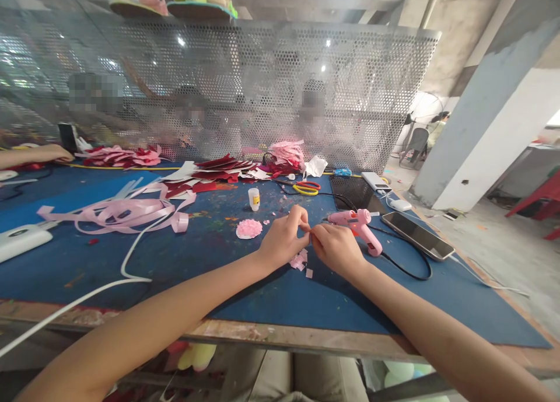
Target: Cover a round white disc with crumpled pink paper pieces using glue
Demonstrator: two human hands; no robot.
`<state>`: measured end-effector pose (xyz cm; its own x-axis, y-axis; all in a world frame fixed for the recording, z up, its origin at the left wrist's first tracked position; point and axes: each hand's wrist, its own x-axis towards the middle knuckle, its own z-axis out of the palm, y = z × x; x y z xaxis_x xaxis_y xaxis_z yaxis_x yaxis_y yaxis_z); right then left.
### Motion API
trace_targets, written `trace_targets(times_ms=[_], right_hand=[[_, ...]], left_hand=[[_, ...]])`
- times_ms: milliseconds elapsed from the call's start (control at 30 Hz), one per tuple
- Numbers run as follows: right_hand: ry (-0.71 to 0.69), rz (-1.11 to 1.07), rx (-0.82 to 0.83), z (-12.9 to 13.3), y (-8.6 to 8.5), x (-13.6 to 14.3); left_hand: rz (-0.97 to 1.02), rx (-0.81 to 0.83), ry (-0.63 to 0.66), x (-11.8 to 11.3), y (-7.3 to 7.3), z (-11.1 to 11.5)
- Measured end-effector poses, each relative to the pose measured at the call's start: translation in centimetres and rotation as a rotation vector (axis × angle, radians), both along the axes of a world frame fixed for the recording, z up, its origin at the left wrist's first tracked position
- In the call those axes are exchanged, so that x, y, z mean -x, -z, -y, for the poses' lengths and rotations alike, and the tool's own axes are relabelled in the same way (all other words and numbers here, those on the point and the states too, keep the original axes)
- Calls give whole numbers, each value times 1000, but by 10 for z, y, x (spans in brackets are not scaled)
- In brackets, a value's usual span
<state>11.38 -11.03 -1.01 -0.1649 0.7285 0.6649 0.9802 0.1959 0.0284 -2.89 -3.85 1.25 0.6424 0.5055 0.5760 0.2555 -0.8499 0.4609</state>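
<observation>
Blue table (280, 308), crowded at its far side and both ends

Right side: pink glue gun (366, 233) lies just beyond the right hand (336, 247), its black cord (430, 269) looping beside a flat phone (417, 234). Far edge: an upright, perforated metal screen (271, 75) closes off the view; another person's hand (56, 153) rests at far left. Before the screen: a fanned heap of red and white cut pieces (214, 174), plus scissors (306, 188). Left side: loose coils of smooth, shiny pink ribbon (131, 212), white cable (135, 280) trailing nearby.

Past the left hand (284, 238): small upright bottle (254, 199) (yellow label, text too small to read). Nearer, a round white disc (249, 229) heaped with crinkled pink bits. Flat, squarish pink scraps (300, 261) lie on the tabletop below the hands.

Fingers: bent on both hands, tips meeting; cannot tell whether anything is pinched between them.
</observation>
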Motion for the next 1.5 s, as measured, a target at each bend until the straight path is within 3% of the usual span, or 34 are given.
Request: trace_targets(times_ms=[333, 467, 567, 700, 833, 900, 1033, 1200, 1333, 1500], right_hand=[[27, -201, 6, 3, -7, 4], [-5, -620, 50, 3, -18, 3], [-36, -835, 108, 1, -19, 2], [-70, -938, 160, -2, -14, 0], [-84, -1066, 209, -3, -12, -2], [-67, -1090, 232, -1, -12, -2], [-25, -1047, 211, 2, -17, -2], [-5, -1076, 154, 6, -21, -3], [-17, -1016, 144, 9, -20, -4], [-24, -940, 155, 11, -19, 0]], left_hand=[[74, 76, 22, -2, -3, -2], [229, 289, 103, -6, -4, -10], [218, 353, 108, -7, 0, -16], [179, 301, 213, -5, 5, -18], [93, 136, 313, -3, 4, -16], [72, 107, 291, -3, 3, -15], [100, 206, 223, 0, -3, -21], [282, 280, 38, 13, -19, -55], [204, 89, -144, 29, -32, -79], [-65, -238, -306, 36, -34, -83]])
